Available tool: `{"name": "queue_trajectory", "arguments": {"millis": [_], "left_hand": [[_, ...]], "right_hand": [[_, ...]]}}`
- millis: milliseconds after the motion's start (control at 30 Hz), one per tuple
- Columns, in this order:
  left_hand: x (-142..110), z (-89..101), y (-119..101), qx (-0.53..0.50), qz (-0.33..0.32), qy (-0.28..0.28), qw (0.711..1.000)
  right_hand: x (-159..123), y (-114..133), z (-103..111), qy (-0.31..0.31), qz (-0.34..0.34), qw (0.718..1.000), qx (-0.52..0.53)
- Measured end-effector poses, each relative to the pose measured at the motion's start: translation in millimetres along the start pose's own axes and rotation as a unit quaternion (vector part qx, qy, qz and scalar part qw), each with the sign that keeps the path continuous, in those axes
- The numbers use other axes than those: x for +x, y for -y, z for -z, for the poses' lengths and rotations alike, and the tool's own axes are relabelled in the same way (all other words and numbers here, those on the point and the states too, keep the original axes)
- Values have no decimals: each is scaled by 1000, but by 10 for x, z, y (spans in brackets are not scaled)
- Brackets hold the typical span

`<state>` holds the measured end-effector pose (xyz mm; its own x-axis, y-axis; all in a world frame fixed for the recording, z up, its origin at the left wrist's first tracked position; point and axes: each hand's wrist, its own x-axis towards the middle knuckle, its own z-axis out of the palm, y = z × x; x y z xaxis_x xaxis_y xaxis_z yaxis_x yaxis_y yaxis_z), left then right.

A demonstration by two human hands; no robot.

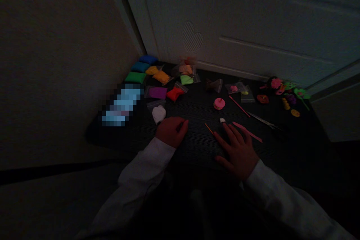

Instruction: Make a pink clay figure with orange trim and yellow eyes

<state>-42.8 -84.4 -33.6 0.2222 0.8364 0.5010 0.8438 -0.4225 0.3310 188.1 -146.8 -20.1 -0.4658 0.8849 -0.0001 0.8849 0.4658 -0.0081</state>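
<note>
My left hand (172,132) rests on the dark table with its fingers curled closed; whatever it may hold is hidden. Just beyond it lies a bag of white clay (159,114). With fingers spread and palm down, my right hand (238,152) lies open on the tabletop. A small white piece of clay (222,120) sits just past its fingertips. An orange thin stick (209,128) is by the index finger, and a pink flat modelling tool (247,132) lies just beyond the other fingers. Farther back stands a pink round clay piece (219,104) with a small dark top.
Bagged clay, including purple (157,93), red (175,93) and green (135,77) packs, covers the back left. A lit, blurred screen (123,104) is at the left edge. Scissors (261,120) and a pink stick (239,105) lie right, before clay flowers (276,83). A door (225,15) stands behind.
</note>
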Motion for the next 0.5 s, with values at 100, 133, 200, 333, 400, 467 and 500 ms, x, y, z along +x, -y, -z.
{"name": "queue_trajectory", "arguments": {"millis": [100, 133, 200, 333, 400, 467, 500], "left_hand": [[0, -5, 3, -3, -2, -1, 1000], [1, -5, 3, -4, -2, -1, 1000], [2, -4, 1, -4, -2, 0, 1000], [3, 0, 0, -4, 2, 1, 1000], [4, 1, 1, -8, -1, -1, 1000], [4, 1, 2, -9, -4, -4, 1000], [3, 0, 3, -9, -6, -6, 1000]], "right_hand": [[-12, 12, -2, 9, 24, 1000, 7], [-15, 13, -1, 10, 27, 1000, 9], [-17, 5, 2, 6, 17, 1000, 8], [-10, -18, 5, 0, 4, 1000, 6], [-7, -15, 4, 10, 25, 1000, 12], [-3, -11, 6, 11, 25, 1000, 13], [-1, -10, 7, 7, 14, 1000, 11]]}}
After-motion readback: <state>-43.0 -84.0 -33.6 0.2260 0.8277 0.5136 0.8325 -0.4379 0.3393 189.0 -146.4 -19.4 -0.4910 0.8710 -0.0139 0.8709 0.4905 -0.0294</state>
